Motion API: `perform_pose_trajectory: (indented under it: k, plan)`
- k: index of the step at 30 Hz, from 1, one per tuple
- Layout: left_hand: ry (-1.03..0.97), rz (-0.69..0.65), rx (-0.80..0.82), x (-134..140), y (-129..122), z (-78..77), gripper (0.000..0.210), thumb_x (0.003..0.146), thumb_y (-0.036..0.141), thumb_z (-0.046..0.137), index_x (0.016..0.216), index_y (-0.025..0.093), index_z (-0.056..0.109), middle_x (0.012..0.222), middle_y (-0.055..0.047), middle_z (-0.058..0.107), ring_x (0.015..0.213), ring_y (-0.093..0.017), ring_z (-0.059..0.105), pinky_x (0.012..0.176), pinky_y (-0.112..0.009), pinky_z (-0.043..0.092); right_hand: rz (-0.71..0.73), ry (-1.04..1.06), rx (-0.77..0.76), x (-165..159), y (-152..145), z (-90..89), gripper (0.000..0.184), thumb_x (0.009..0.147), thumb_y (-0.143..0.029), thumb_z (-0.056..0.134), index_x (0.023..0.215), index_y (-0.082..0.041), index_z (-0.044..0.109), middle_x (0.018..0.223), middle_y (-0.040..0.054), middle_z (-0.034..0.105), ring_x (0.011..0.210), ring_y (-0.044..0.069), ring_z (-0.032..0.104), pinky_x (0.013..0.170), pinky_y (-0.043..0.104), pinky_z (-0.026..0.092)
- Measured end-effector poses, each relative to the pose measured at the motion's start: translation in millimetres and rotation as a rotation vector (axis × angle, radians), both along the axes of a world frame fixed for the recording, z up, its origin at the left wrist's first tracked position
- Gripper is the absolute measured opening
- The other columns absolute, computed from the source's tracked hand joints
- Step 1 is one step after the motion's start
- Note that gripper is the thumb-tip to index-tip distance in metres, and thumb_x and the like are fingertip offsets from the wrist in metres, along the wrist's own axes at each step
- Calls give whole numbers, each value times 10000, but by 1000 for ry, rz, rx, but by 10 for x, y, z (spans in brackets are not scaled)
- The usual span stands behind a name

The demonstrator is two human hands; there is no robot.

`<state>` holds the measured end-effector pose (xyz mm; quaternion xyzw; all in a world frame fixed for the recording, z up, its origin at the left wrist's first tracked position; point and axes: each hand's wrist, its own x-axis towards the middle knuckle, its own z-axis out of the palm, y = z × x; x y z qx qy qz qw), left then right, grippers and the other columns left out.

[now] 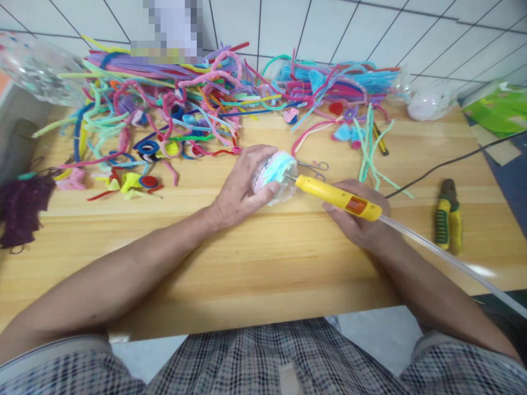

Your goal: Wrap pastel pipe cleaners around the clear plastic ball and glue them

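My left hand [251,184] is wrapped around a small clear ball [284,189] with pastel fuzzy strips in it or on it; which of the two I cannot tell. In my right hand [354,211] is a yellow soldering-iron-shaped tool, most likely a hot glue gun [335,196], with a clear rod running out of its back end. Its metal tip meets or nearly meets the right side of the ball. Just behind the ball lies a pair of scissors [317,170], partly hidden by the hands and tool.
Heaps of coloured pipe cleaners [164,99] line the back of the table [247,263]. Green-handled pliers [448,216] lie at right, near a black cable [436,164]. A purple tassel [27,211] is at far left. Clear balloon-like balls [430,104] sit at the back right.
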<state>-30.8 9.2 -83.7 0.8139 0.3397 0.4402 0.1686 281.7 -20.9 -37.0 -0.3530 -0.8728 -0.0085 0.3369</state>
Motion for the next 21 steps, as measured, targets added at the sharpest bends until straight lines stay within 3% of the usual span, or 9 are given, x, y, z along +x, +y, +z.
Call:
perform_pose_trajectory:
  k: [6, 14, 19, 21]
  plan:
    - [-19, -1, 17, 5, 7, -15, 586, 1169, 592, 543, 1657, 276, 468, 1574, -154, 646, 1495, -338, 615, 1276, -553, 532, 10, 92, -40, -3, -1, -98, 298, 1031, -338, 785, 1318, -312, 711, 1072, 44, 858, 869, 235, 830, 735, 360, 664]
    - [-71, 12, -23, 8, -2, -37, 570, 1167, 595, 558, 1636, 277, 497, 1549, -140, 656, 1455, -330, 641, 1250, -523, 550, -57, 149, 29, 7, 63, -249, 302, 1050, -414, 733, 1344, -353, 702, 1082, 40, 865, 901, 279, 840, 757, 416, 687]
    - [-112, 39, -63, -8, 2, -85, 582, 1158, 599, 582, 1644, 291, 497, 1577, -136, 638, 1459, -327, 641, 1267, -517, 542, 81, 59, 48, -1, 176, -314, 295, 1087, -411, 682, 1351, -298, 747, 1149, 74, 878, 1017, 278, 851, 864, 410, 697]
    - [-105, 36, -92, -13, 2, -81, 592, 1158, 622, 565, 1645, 293, 494, 1591, -138, 633, 1474, -329, 634, 1278, -521, 538, 48, 10, 37, 6, 197, -344, 324, 1130, -470, 603, 1345, -287, 761, 1159, 85, 876, 1039, 279, 847, 899, 415, 684]
